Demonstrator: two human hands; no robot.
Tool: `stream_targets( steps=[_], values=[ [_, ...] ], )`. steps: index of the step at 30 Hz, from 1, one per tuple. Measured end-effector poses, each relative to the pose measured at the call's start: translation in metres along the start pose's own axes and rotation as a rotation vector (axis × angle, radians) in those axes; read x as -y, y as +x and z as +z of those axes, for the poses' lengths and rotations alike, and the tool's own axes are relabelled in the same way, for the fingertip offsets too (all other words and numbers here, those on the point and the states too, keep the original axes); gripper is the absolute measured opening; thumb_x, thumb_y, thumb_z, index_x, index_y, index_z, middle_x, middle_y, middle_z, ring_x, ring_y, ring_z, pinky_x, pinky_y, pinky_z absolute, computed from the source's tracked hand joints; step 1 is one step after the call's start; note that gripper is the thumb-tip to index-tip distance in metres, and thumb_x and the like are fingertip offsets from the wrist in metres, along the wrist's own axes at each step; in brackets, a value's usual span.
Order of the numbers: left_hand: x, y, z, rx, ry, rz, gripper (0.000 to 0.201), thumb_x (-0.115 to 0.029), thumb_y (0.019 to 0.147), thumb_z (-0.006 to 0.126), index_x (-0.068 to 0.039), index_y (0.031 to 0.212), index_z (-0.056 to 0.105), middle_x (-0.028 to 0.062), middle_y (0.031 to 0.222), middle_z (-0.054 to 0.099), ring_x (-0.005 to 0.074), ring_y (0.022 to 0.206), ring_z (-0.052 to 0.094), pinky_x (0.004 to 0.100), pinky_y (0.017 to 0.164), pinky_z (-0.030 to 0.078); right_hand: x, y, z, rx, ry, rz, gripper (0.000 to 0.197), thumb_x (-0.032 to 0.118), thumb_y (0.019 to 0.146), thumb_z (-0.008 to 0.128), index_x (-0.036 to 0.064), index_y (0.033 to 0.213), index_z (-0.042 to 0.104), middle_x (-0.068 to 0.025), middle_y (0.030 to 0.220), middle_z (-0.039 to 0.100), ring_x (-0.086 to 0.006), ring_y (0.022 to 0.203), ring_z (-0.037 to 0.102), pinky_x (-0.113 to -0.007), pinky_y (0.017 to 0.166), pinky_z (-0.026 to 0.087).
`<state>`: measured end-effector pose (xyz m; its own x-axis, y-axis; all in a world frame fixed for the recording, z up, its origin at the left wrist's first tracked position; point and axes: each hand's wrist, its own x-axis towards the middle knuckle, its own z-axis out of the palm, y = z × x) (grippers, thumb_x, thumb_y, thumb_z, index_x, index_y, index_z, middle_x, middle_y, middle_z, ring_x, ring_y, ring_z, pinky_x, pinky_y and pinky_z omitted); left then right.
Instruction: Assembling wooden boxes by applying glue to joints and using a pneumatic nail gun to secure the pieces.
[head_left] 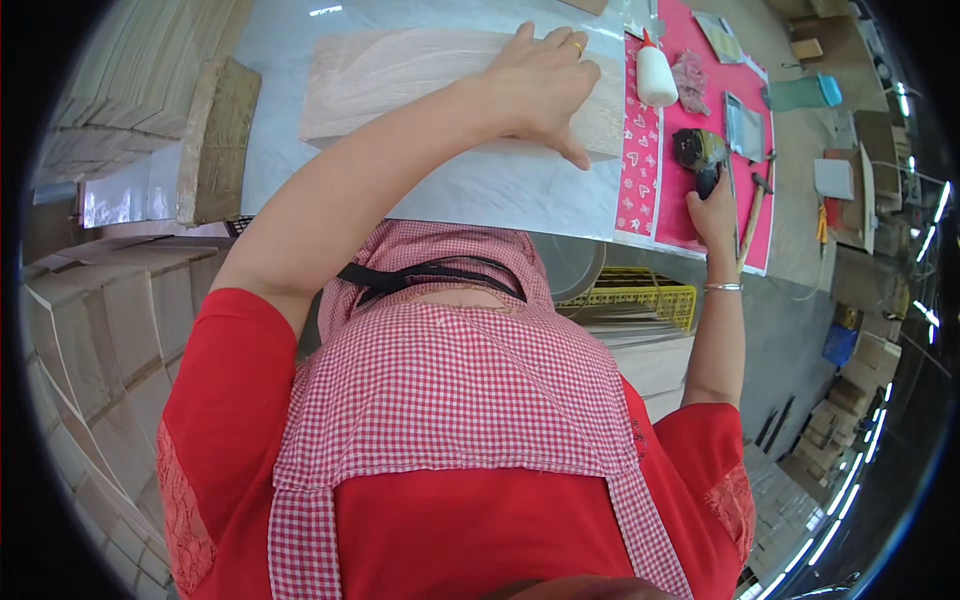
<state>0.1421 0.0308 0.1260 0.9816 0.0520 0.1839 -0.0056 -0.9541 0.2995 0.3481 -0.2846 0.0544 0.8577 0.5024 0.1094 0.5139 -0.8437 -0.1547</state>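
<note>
A pale wooden panel (400, 75) with wavy grain lies on the light grey table (470, 190). My left hand (545, 85) rests across its right part, fingers spread and thumb pointing down toward the near edge. On the pink mat (675, 215) at the right, my right hand (712, 212) is closed round the dark handle of a yellow-and-black power tool (700, 150). The tool's round dark head faces left; its exact kind is unclear. Beside that hand lies a hammer (752, 215) with a wooden handle.
A white squeeze bottle (655, 78) with a red tip and a crumpled pink cloth (690, 82) are beyond the tool. A shallow tray (743, 125) and teal cup (805, 92) stand farther right. A wooden block (218, 140) and stacked boards (150, 60) stand left; a yellow crate (650, 290) sits below the table.
</note>
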Motion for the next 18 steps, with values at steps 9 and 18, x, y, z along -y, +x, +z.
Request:
stream_targets(
  steps=[9,18],
  values=[
    [0.007,0.006,0.019,0.042,-0.051,-0.016,0.076,-0.046,0.057,0.086,-0.001,0.113,0.064,0.0261,0.136,0.051,0.0374,0.13,0.046,0.0489,0.11,0.034,0.036,-0.009,-0.094,0.229,0.314,0.107,0.027,0.022,0.084,0.075,-0.0013,0.097,0.068,-0.0074,0.069,0.066,-0.0165,0.054,0.063,-0.033,0.048,0.046],
    [0.005,0.008,-0.002,0.081,-0.097,-0.018,0.063,-0.042,0.055,0.084,-0.002,0.101,0.068,0.0245,0.117,0.057,0.0364,0.116,0.052,0.0485,0.098,0.041,0.132,-0.063,-0.154,0.379,0.587,0.033,0.021,0.018,0.086,0.078,0.0016,0.092,0.067,0.0019,0.062,0.058,-0.0057,0.047,0.05,-0.026,0.041,0.036]
  ],
)
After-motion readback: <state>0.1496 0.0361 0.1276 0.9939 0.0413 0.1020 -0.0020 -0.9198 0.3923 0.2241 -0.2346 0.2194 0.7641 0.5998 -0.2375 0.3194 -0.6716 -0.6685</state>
